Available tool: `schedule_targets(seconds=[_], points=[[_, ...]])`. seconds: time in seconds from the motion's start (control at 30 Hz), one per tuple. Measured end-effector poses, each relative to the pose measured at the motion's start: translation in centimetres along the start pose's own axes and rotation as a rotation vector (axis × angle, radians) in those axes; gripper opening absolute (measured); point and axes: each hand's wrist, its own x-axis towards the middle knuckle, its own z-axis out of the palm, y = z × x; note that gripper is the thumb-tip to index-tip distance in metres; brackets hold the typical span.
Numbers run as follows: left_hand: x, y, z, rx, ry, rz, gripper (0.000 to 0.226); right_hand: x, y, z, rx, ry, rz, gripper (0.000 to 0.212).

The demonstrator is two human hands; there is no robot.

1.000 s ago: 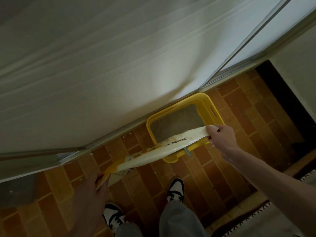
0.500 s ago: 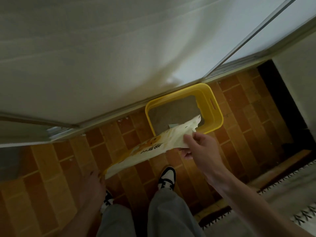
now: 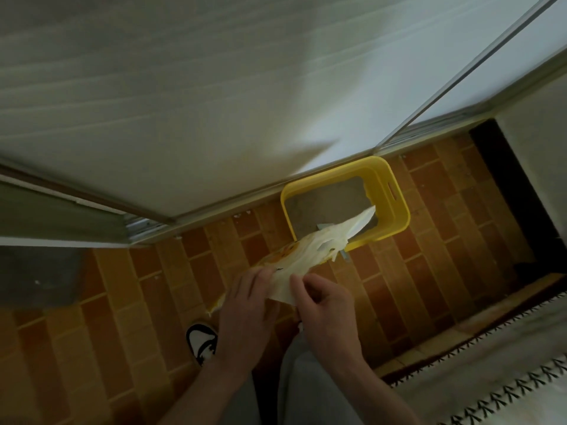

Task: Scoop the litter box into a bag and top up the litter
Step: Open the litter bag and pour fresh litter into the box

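Yellow litter box point(image 3: 395, 210) sits on the brown brick-pattern tiled floor point(image 3: 429, 271), pushed up against the track of a white sliding door point(image 3: 214, 102), with grey litter point(image 3: 325, 207) spread across its bottom. A person stands over it, holding a limp, pale cream and yellow litter bag point(image 3: 310, 256) in the air between themselves and the box; the bag's torn far end hangs over the box's near rim. The left hand point(image 3: 245, 308) grips the bag's near left part, fingers curled onto it. The right hand point(image 3: 325, 311) pinches the bag's near edge between thumb and bent fingers, close beside the left. Below the hands are grey trouser legs and one black-and-white sneaker point(image 3: 201, 343). A pale rug with a dark patterned border point(image 3: 506, 363) lies at the lower right.
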Motion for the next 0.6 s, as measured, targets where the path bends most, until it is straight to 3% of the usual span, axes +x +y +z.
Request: schedule_targets(seconds=[0.23,0.37,0.5,0.6], points=[[-0.7,5.3,-4.8,-0.051,0.052,0.036,0.020,-3.6,-3.9,-1.4,-0.044,-0.012,-0.032,0.027],[-1.9,7.2,-7.4,-0.066,0.095,-0.017,0.018,-4.7,-6.1,-2.9,-0.117,-0.156,-0.049,0.024],[-3.9,9.1,-10.1,-0.062,0.141,-0.170,0.019,-5.3,-9.0,-5.4,-0.193,-0.379,-0.042,0.028],[-5.7,11.3,-13.0,-0.030,0.222,-0.295,0.022,-5.8,-10.0,-7.9,-0.347,-0.374,-0.110,0.021]])
